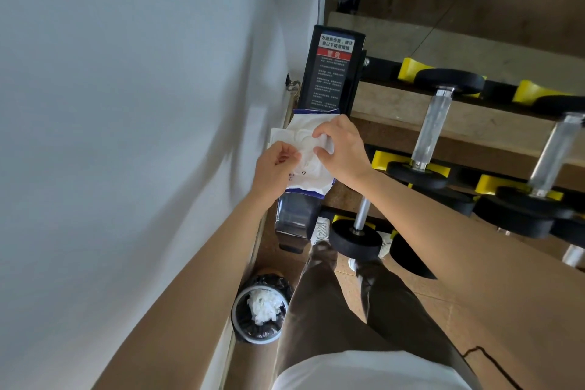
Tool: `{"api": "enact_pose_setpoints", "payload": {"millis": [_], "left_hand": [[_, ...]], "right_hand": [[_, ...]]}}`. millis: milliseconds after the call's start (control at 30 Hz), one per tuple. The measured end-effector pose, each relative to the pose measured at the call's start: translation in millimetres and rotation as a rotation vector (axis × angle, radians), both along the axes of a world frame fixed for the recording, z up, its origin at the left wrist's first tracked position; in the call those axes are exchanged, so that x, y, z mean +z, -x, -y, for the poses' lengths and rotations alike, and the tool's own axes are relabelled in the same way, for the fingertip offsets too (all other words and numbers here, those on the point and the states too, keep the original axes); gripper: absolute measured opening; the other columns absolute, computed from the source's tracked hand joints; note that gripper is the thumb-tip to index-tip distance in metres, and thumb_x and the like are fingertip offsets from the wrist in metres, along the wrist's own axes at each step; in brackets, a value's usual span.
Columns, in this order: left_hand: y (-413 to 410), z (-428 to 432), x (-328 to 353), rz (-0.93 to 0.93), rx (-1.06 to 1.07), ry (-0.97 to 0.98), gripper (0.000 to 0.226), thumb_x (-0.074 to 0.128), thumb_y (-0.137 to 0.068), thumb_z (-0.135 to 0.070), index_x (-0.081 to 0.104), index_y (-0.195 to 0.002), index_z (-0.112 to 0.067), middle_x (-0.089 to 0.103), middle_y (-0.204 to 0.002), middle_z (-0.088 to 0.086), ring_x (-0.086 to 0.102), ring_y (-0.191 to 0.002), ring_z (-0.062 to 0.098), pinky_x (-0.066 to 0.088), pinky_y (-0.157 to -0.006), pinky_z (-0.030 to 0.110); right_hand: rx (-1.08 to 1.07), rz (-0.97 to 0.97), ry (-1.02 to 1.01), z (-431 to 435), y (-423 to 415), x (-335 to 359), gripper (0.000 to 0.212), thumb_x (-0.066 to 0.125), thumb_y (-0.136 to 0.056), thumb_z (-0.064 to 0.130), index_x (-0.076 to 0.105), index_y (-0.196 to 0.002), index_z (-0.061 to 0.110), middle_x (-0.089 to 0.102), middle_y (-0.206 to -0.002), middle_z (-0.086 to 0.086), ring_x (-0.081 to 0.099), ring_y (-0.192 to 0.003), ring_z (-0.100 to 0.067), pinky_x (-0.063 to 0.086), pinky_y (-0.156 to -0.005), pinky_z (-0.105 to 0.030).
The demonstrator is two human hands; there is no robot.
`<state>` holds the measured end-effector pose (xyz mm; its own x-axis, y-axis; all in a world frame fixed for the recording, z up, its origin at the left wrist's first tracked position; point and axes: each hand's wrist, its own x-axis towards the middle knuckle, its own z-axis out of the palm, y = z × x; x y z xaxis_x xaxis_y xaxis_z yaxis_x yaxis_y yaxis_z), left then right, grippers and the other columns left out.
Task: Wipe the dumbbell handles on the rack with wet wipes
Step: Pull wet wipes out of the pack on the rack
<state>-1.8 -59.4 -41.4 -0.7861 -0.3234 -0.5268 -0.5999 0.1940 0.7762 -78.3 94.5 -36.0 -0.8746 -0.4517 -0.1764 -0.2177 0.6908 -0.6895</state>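
A smooth white wall (pixel 126 104) fills the space left of the grip, and a brown wooden floor (pixel 395 294) lies beneath it. One black steel dumbbell rack (pixel 332 73) with yellow cradles runs off to the right of the hands. Three dumbbells show full handles: two clear-wrapped ones (pixel 433 123) (pixel 554 152) to the right and one chrome one (pixel 361 215) just below, each with round black heads. One round bin (pixel 260 340), black-lined, stands well below the hands and holds crumpled white wipes (pixel 264 305). One soft white, blue-edged wet wipes pack (pixel 308 184) sits on the rack's end post. The left hand (pixel 272 171) pinches the pack's left side, and the right hand (pixel 343 149) pinches at its central opening.
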Motion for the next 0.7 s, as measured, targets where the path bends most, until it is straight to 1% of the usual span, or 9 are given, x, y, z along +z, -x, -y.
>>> {"api": "enact_pose_setpoints", "payload": {"millis": [100, 200, 267, 367, 433, 467, 533, 633, 700], "left_hand": [[-2, -1, -1, 0.033, 0.03, -0.019, 0.003, 0.062, -0.096, -0.015, 0.062, -0.095, -0.012, 0.066, -0.094, 0.003, 0.064, -0.088, 0.019, 0.054, -0.078, 0.028], [-1, -3, 3, 0.017, 0.014, -0.014, 0.006, 0.06, -0.097, -0.014, 0.06, -0.093, -0.018, 0.063, -0.089, -0.002, 0.06, -0.083, 0.014, 0.049, -0.075, 0.025], [1, -4, 7, 0.012, 0.013, -0.033, 0.003, 0.061, -0.097, -0.019, 0.064, -0.096, -0.019, 0.066, -0.088, -0.006, 0.063, -0.083, 0.012, 0.05, -0.077, 0.024], [6, -9, 11, 0.04, -0.066, 0.093, 0.013, 0.068, -0.093, -0.03, 0.07, -0.097, -0.018, 0.07, -0.088, -0.01, 0.066, -0.084, 0.007, 0.051, -0.077, 0.021], [11, -12, 8, 0.036, -0.069, 0.149, 0.013, 0.068, -0.091, -0.026, 0.071, -0.094, -0.015, 0.07, -0.086, -0.009, 0.065, -0.082, 0.011, 0.051, -0.078, 0.026], [11, -12, 7, 0.034, -0.067, 0.133, 0.011, 0.067, -0.092, -0.024, 0.07, -0.093, -0.013, 0.069, -0.085, -0.007, 0.064, -0.082, 0.012, 0.05, -0.078, 0.028], [9, -11, 8, 0.019, -0.077, 0.01, 0.006, 0.064, -0.094, -0.016, 0.067, -0.089, -0.013, 0.064, -0.082, -0.006, 0.058, -0.078, 0.012, 0.046, -0.076, 0.027], [-1, -6, 9, -0.017, -0.109, -0.129, 0.016, 0.06, -0.096, -0.008, 0.059, -0.082, -0.017, 0.055, -0.077, -0.006, 0.049, -0.072, 0.01, 0.041, -0.07, 0.024], [-6, -4, 11, -0.017, -0.094, -0.192, 0.016, 0.058, -0.097, -0.008, 0.058, -0.083, -0.016, 0.056, -0.082, -0.002, 0.048, -0.073, 0.01, 0.04, -0.069, 0.023]], "right_hand": [[0.014, 0.005, -0.006, -1, -2, 0, 0.025, 0.077, -0.083, 0.011, 0.066, -0.104, 0.017, 0.051, -0.106, -0.003, 0.052, -0.1, -0.019, 0.038, -0.086, -0.02], [0.026, -0.002, -0.013, -3, -3, -1, 0.026, 0.079, -0.082, 0.012, 0.065, -0.104, 0.017, 0.051, -0.106, -0.004, 0.052, -0.1, -0.019, 0.044, -0.086, -0.024], [0.033, -0.01, -0.027, -3, -4, -4, 0.03, 0.081, -0.079, 0.013, 0.064, -0.104, 0.017, 0.052, -0.107, -0.005, 0.053, -0.101, -0.021, 0.047, -0.088, -0.028], [0.028, -0.018, -0.044, -2, -6, -7, 0.031, 0.082, -0.078, 0.014, 0.064, -0.103, 0.017, 0.053, -0.108, -0.006, 0.053, -0.103, -0.022, 0.046, -0.087, -0.026], [0.017, -0.009, -0.035, -2, -6, -8, 0.029, 0.081, -0.079, 0.013, 0.064, -0.103, 0.018, 0.052, -0.108, -0.005, 0.053, -0.103, -0.022, 0.041, -0.085, -0.022], [0.015, -0.007, -0.031, -2, -6, -8, 0.028, 0.08, -0.08, 0.013, 0.064, -0.103, 0.018, 0.051, -0.108, -0.005, 0.052, -0.104, -0.022, 0.039, -0.085, -0.02], [0.007, -0.007, -0.031, -5, -5, -8, 0.028, 0.079, -0.082, 0.011, 0.063, -0.103, 0.017, 0.051, -0.109, -0.006, 0.052, -0.107, -0.022, 0.038, -0.086, -0.02], [-0.006, -0.023, -0.032, -6, -4, -7, 0.026, 0.077, -0.083, 0.009, 0.062, -0.103, 0.017, 0.052, -0.11, -0.006, 0.053, -0.108, -0.022, 0.043, -0.088, -0.024], [-0.025, -0.014, -0.034, -5, -3, -6, 0.025, 0.076, -0.084, 0.009, 0.062, -0.103, 0.017, 0.052, -0.111, -0.005, 0.053, -0.108, -0.022, 0.04, -0.088, -0.022]]}}
